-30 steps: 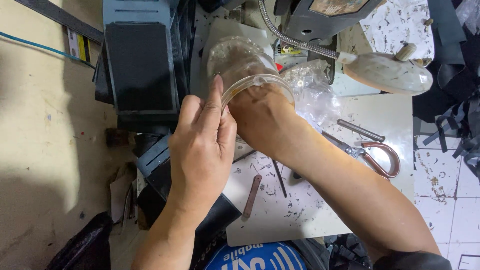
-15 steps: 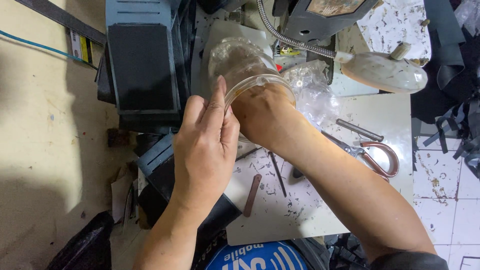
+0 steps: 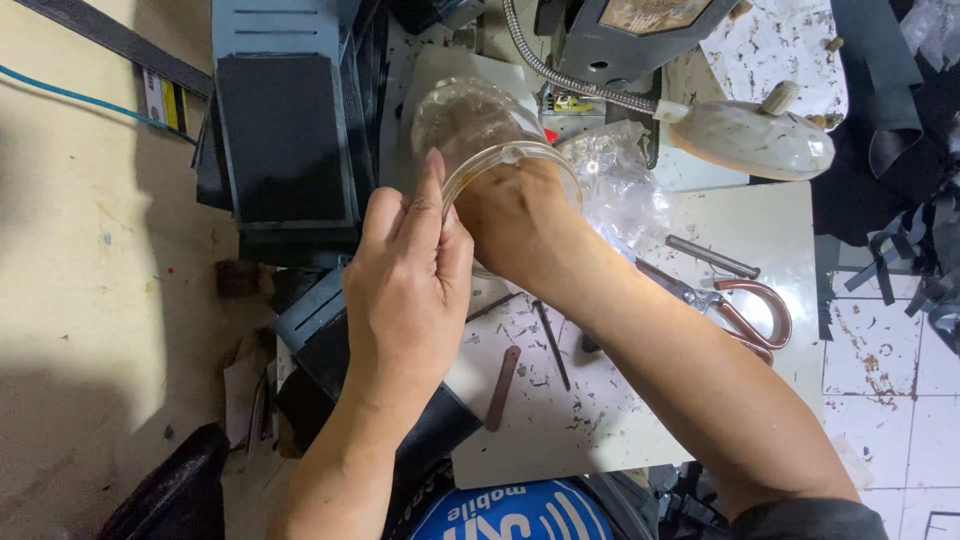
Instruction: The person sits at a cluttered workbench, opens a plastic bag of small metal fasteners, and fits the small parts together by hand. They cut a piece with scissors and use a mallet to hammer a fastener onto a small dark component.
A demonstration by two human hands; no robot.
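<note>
Jar: a clear plastic jar (image 3: 480,125) is held on its side over the upper middle of the white worktable (image 3: 600,440), its open mouth turned toward the person.
Right hand: the right hand (image 3: 515,215) is pushed into the jar's mouth up to about the wrist, with the forearm stretched down to the lower right; the rim is seen ringing the back of the hand.
Right grip: it cannot be told whether the fingers inside are curled or spread, since they are blurred by the cloudy plastic.
Left hand: the left hand (image 3: 405,285) is raised from the lower left, fingers held together and pointing up, the fingertips laid against the jar's rim on its left side.
Left grip: a narrow pinch on the rim is suggested, but the thumb's place is hidden behind the fingers.
Hidden: the jar's far end is hard to make out against the machine behind it.
Plastic bag: a crumpled clear plastic bag (image 3: 620,185) is lying just right of the jar, touching the right wrist.
Scissors: scissors with red handles (image 3: 745,310) are lying on the table right of the forearm, partly covered by it.
Metal rod: a grey metal rod (image 3: 712,257) is set just above the scissors.
Brown strip: a small brown strip (image 3: 502,388) is lying on the table between the two forearms.
Lamp: a pale lamp head (image 3: 750,140) on a flexible metal hose (image 3: 560,65) is placed above and right of the jar.
Black case: a black case (image 3: 285,130) is stacked to the left of the jar.
</note>
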